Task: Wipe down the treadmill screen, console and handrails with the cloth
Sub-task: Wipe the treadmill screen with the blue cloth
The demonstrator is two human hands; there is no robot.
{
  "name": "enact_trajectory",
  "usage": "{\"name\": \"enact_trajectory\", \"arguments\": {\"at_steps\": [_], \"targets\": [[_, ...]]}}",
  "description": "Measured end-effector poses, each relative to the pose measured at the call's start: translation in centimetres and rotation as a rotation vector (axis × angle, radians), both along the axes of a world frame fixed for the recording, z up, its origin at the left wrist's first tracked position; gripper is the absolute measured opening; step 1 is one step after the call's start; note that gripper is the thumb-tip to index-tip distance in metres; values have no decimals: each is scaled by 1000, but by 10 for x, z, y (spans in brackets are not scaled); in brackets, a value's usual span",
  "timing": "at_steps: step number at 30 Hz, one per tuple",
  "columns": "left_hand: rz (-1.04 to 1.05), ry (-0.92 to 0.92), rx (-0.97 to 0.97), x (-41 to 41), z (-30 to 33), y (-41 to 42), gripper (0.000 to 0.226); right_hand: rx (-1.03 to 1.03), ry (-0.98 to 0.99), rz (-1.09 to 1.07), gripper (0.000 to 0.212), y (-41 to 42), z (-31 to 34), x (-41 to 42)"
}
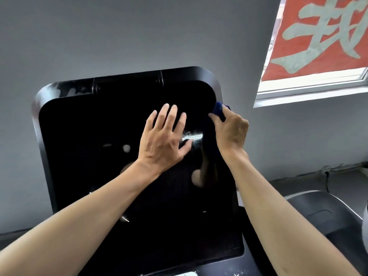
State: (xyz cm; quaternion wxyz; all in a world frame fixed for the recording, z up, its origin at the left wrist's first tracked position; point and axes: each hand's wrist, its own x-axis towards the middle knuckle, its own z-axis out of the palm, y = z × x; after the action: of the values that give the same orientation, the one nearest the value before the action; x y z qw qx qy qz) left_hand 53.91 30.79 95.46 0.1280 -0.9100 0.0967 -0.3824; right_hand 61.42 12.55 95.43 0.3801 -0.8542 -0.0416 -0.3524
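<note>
Currently the blue cloth (219, 110) is gripped in the right hand (229, 130) at the screen (99, 156)'s upper right edge, unwiped glass stretching leftward under the flat, open left hand (163, 138).

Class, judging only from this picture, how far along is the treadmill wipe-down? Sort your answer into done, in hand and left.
Done: nothing can be confirmed; the screen is glossy, but dusty smears remain along its top-left rim.
In hand: the right hand holds the blue cloth at the screen's upper right edge, while the left hand lies flat on the glass.
Left: the rest of the screen and the console, which shows white marks. No handrail is identifiable here.
</note>
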Motion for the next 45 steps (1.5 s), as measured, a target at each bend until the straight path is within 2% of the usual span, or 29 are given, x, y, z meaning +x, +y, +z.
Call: {"name": "enact_trajectory", "arguments": {"at_steps": [3, 5, 7, 9, 13, 19, 24, 28, 30, 33, 37, 40, 45], "targets": [[155, 26, -55, 31, 43, 7, 87, 87, -30, 64, 32, 10, 13, 13], [247, 88, -67, 46, 54, 14, 93, 67, -21, 91, 46, 15, -5, 0], [247, 108, -59, 53, 51, 21, 97, 11, -19, 97, 53, 16, -22, -13], [220, 100, -66, 54, 47, 24, 100, -27, -77, 95, 51, 15, -14, -8], [203, 110, -112, 56, 46, 22, 102, 47, -140, 39, 31, 16, 29, 24], [189, 150, -122, 54, 47, 26, 105, 53, -148, 95, 43, 6, -4, 14], [206, 148, -111, 57, 46, 25, 107, 7, -176, 85, 44, 15, 40, 46], [187, 127, -116, 57, 45, 26, 107, -15, -190, 131, 50, 5, 19, 31], [182, 122, -117, 57, 45, 27, 107, -19, -202, 118, 48, 2, 13, 27], [184, 131, -120, 58, 45, 26, 106, -34, -229, 118, 40, 11, 40, 45], [174, 126, -123, 56, 46, 27, 104, -16, -184, 248, 50, 10, 51, 52], [154, 129, -113, 53, 48, 30, 101, -26, -197, 240, 51, 3, 32, 44], [160, 159, -110, 51, 50, 29, 100, -154, -245, 305, 41, 15, 61, 62]]}}
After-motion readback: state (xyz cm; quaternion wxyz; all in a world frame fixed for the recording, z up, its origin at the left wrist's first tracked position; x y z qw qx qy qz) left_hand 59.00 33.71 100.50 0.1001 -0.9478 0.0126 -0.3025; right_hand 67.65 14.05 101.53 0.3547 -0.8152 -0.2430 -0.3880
